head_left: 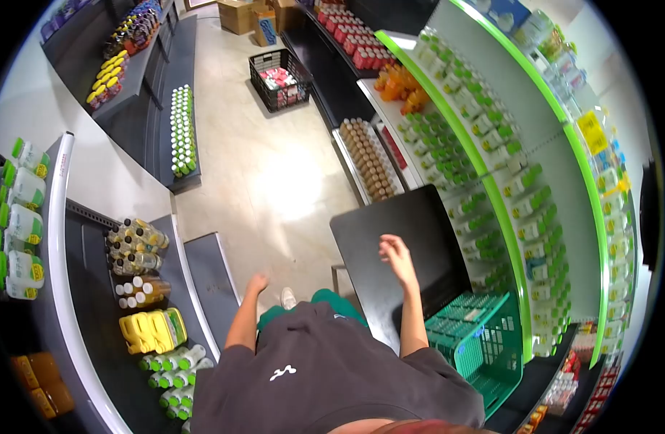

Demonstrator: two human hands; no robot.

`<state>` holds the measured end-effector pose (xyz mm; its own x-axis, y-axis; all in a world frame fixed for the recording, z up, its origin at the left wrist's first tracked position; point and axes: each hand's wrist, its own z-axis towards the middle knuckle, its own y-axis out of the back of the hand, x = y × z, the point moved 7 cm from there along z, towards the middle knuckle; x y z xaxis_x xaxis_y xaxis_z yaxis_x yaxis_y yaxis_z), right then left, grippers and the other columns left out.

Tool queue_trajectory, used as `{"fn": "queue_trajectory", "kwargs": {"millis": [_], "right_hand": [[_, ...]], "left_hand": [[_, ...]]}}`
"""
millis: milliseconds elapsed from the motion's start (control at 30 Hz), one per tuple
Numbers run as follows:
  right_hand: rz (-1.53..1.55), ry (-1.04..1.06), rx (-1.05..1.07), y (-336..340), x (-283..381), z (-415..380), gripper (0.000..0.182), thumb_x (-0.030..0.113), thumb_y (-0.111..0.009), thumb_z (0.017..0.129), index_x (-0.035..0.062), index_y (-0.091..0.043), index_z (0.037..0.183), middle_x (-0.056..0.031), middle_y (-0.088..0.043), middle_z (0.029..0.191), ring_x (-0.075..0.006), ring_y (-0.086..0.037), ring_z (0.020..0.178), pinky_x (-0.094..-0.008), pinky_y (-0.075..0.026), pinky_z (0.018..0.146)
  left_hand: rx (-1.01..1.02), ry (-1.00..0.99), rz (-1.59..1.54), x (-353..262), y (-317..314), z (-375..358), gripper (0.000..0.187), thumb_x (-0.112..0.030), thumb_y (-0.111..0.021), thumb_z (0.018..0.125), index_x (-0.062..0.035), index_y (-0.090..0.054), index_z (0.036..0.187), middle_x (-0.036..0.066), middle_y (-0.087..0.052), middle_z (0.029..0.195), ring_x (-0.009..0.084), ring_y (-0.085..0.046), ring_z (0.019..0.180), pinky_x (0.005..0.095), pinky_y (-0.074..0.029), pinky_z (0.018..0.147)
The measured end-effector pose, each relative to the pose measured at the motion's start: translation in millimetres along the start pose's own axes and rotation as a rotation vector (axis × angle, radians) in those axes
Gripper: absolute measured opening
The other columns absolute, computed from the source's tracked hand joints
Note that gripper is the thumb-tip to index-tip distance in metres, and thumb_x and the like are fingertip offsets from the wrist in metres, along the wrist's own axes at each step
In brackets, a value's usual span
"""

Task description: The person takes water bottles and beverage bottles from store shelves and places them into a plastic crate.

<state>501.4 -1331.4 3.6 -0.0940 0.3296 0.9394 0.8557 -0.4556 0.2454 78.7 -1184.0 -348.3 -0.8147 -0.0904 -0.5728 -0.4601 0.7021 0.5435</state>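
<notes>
My right hand (396,254) hovers over a black flat-topped table (376,224), its fingers loosely bent and apart, with nothing in them. Beside that arm, a green plastic shopping basket (484,347) with an open lattice side sits at the table's near right corner. My left hand (258,281) hangs low beside my body, over the floor near a low grey shelf base (211,267). Seen from above, its fingers are mostly hidden, and no object shows in it.
Green-edged shelves with rows of green-capped bottles (484,123) line the right. On the left shelves stand yellow jugs (153,329) and oil-like bottles (135,246). A black crate (280,79) with red and white packs is on the aisle floor, cardboard boxes (238,16) behind it.
</notes>
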Motion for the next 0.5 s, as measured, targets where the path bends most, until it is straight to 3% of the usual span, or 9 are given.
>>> {"fn": "queue_trajectory", "kwargs": {"millis": [33, 67, 100, 133, 167, 233, 367, 433, 500], "right_hand": [[-0.06, -0.046, 0.098, -17, -16, 19, 0.033, 0.029, -0.062, 0.098, 0.0077, -0.061, 0.124, -0.0037, -0.065, 0.105, -0.0124, -0.064, 0.09, -0.0287, -0.054, 0.073], [-0.152, -0.106, 0.143, -29, -34, 36, 0.038, 0.032, -0.064, 0.096, 0.0064, -0.061, 0.124, -0.0058, -0.066, 0.107, -0.0152, -0.065, 0.093, -0.0311, -0.054, 0.075], [-0.243, -0.166, 0.187, -42, -56, 51, 0.043, 0.035, -0.065, 0.095, 0.0051, -0.06, 0.125, -0.008, -0.068, 0.108, -0.018, -0.067, 0.095, -0.0334, -0.055, 0.077], [-0.429, -0.119, 0.197, -49, -83, 70, 0.049, 0.039, -0.067, 0.092, 0.0034, -0.06, 0.124, -0.0116, -0.069, 0.111, -0.0232, -0.067, 0.099, -0.0362, -0.055, 0.081], [-0.609, -0.068, 0.201, -52, -107, 87, 0.055, 0.043, -0.069, 0.089, 0.0017, -0.06, 0.124, -0.0152, -0.069, 0.113, -0.0284, -0.068, 0.103, -0.0391, -0.054, 0.085], [-0.639, -0.178, 0.215, -65, -140, 113, 0.062, 0.046, -0.072, 0.084, 0.0002, -0.06, 0.123, -0.023, -0.068, 0.116, -0.0374, -0.065, 0.109, -0.0434, -0.052, 0.092], [-0.728, -0.188, 0.047, -87, -166, 162, 0.064, 0.046, -0.071, 0.081, -0.0024, -0.059, 0.122, -0.0296, -0.063, 0.116, -0.0434, -0.059, 0.115, -0.0458, -0.049, 0.098], [-0.763, -0.089, 0.047, -104, -193, 198, 0.06, 0.043, -0.072, 0.083, -0.0018, -0.06, 0.121, -0.0228, -0.07, 0.107, -0.0363, -0.07, 0.096, -0.0423, -0.056, 0.082], [-0.531, -0.316, 0.2, -124, -228, 228, 0.054, 0.041, -0.069, 0.087, -0.0005, -0.06, 0.121, -0.0191, -0.072, 0.102, -0.0301, -0.072, 0.079, -0.0391, -0.058, 0.067]], "left_hand": [[-0.098, 0.151, -0.06, 7, 36, -37, 0.05, -0.037, -0.052, 0.086, -0.0011, -0.069, 0.115, 0.029, -0.061, 0.125, 0.0447, -0.057, 0.12, 0.049, -0.045, 0.103], [-0.168, 0.284, -0.179, 60, 35, -33, 0.049, -0.038, -0.052, 0.085, 0.004, -0.072, 0.1, 0.03, -0.069, 0.104, 0.0438, -0.067, 0.104, 0.0494, -0.051, 0.092], [-0.204, 0.386, -0.276, 96, 36, -38, 0.044, -0.035, -0.054, 0.085, 0.0064, -0.069, 0.082, 0.028, -0.068, 0.076, 0.0413, -0.071, 0.075, 0.0513, -0.054, 0.071], [-0.235, 0.426, -0.432, 120, 33, -46, 0.038, -0.03, -0.057, 0.084, 0.004, -0.064, 0.069, 0.02, -0.06, 0.055, 0.0351, -0.064, 0.051, 0.0505, -0.049, 0.05], [-0.269, 0.442, -0.554, 118, 40, -67, 0.034, -0.027, -0.058, 0.084, 0.0023, -0.064, 0.068, 0.017, -0.059, 0.055, 0.031, -0.061, 0.047, 0.0473, -0.046, 0.045], [-0.105, 0.649, -0.586, 145, 31, -69, 0.042, -0.033, -0.056, 0.088, 0.0049, -0.067, 0.076, 0.019, -0.061, 0.06, 0.0296, -0.061, 0.048, 0.0452, -0.048, 0.043], [0.045, 0.623, -0.405, 111, 59, -44, 0.043, -0.037, -0.057, 0.09, 0.0042, -0.07, 0.092, 0.017, -0.071, 0.082, 0.0284, -0.068, 0.064, 0.0474, -0.055, 0.056], [0.175, 0.627, -0.296, 79, 84, -10, 0.042, -0.038, -0.058, 0.092, -0.0021, -0.064, 0.112, 0.014, -0.072, 0.106, 0.0274, -0.068, 0.082, 0.0458, -0.053, 0.066], [0.136, 0.566, -0.278, 31, 127, 26, 0.044, -0.037, -0.059, 0.092, -0.0022, -0.061, 0.119, 0.012, -0.072, 0.108, 0.0249, -0.068, 0.083, 0.0435, -0.053, 0.068]]}}
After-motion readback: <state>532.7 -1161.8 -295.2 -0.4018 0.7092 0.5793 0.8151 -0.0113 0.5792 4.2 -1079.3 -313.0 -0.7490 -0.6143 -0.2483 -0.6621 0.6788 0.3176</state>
